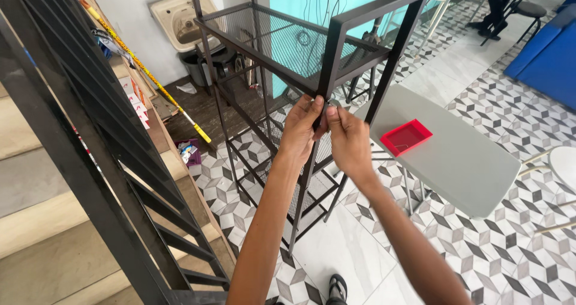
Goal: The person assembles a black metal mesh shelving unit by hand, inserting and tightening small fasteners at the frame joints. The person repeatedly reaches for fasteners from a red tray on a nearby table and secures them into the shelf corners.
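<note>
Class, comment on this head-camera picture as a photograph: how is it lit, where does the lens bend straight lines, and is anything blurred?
Head view: soft, even daylight with faint shadows; the grey table shows a dull sheen, no harsh glare. Wide-angle distortion splays the black stair railing and slants the black metal shelf frame. The left hand and right hand at the frame's post look sharp; the far chairs are slightly soft.

Both hands met at the front upright of a black metal shelf frame [327,71] — left hand [302,128] gripping the post, right hand [348,140] pinching beside it. A red tray [406,137] lay on the grey table [462,161] — just right of the frame.
</note>
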